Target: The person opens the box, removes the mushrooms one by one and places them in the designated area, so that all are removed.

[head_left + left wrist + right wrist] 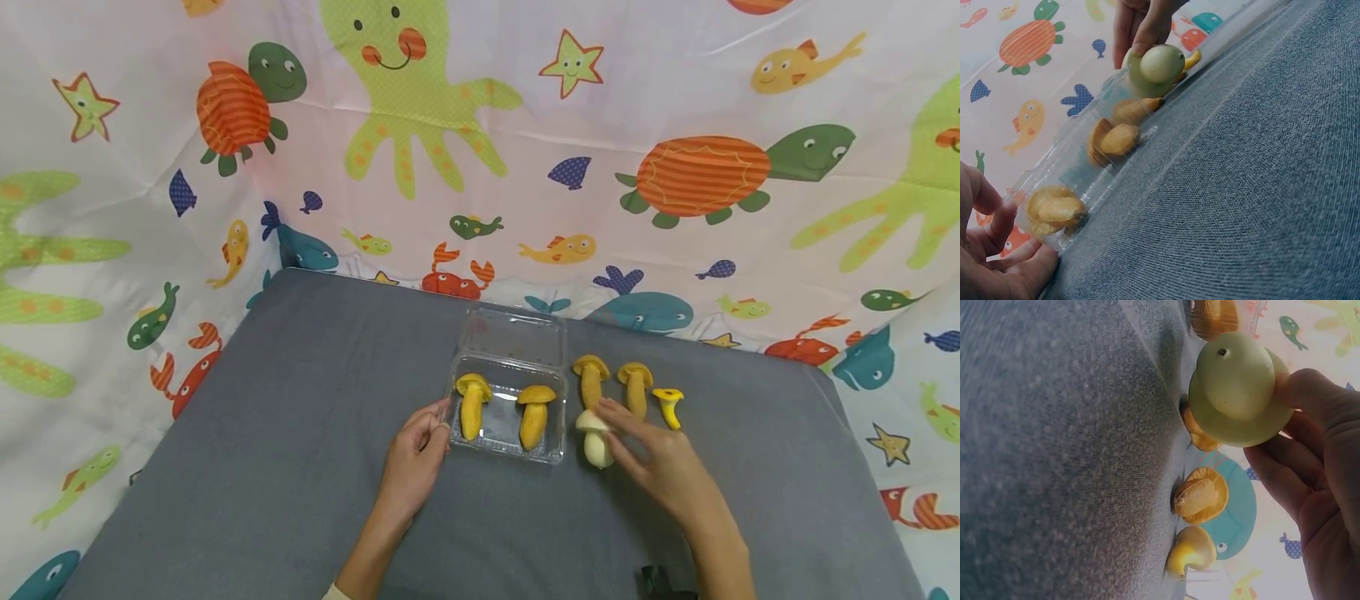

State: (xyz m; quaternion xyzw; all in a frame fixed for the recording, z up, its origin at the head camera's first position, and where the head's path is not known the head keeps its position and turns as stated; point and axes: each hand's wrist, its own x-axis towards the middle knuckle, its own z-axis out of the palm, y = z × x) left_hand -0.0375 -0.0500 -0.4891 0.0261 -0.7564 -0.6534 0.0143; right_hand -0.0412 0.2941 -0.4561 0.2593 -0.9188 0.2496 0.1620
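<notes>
My right hand (pixel 671 471) pinches a pale, cream-white toy mushroom (pixel 597 450) by its cap and stem, just right of a clear plastic clamshell box (pixel 498 423). In the right wrist view that mushroom (pixel 1235 381) appears held off the grey cloth. With its thumb and fingers, my left hand (pixel 412 462) grips the left edge of the box, whose lid (pixel 513 336) lies folded back. Two yellow-brown mushrooms (pixel 472 410) rest inside the box, apart from each other.
Two more yellow-brown mushrooms (pixel 637 392) and a small bright yellow trumpet-shaped mushroom (pixel 670 407) lie right of the box, behind my right hand. A dark object (pixel 660 581) is at the near edge. A sea-animal print curtain (pixel 510 125) surrounds the grey-covered table (pixel 315 375).
</notes>
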